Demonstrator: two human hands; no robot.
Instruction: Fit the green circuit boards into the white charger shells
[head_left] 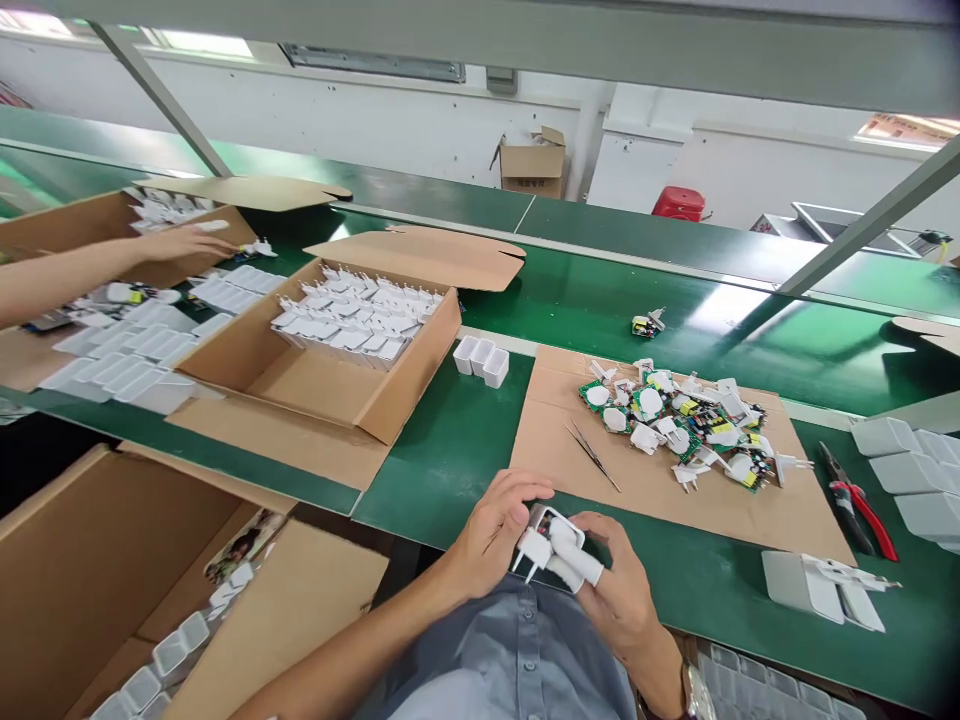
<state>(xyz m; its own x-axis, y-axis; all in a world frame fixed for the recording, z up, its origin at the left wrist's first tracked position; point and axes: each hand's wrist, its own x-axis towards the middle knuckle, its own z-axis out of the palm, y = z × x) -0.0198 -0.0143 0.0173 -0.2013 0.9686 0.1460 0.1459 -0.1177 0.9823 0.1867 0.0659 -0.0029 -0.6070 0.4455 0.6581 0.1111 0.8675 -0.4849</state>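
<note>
Close to my body, at the bench's front edge, both hands hold one white plug adapter (pixel 534 550) with its pins pointing down and its housing open, parts showing inside. My left hand (pixel 491 535) grips its left side, fingers over the top. White covers sit on fingers of my right hand (pixel 619 585), which presses on the adapter from the right. Beyond them, circuit boards with white plug parts (pixel 679 425) lie piled on a cardboard sheet (pixel 555 420), with metal tweezers (pixel 592 456) at its left.
An open carton (pixel 409 400) of white adapters stands left of centre, beside three white housings (pixel 481 360). Red-handled pliers (pixel 859 505) and more housings (pixel 885 470) lie right. Another person's arm (pixel 97 265) reaches in at far left.
</note>
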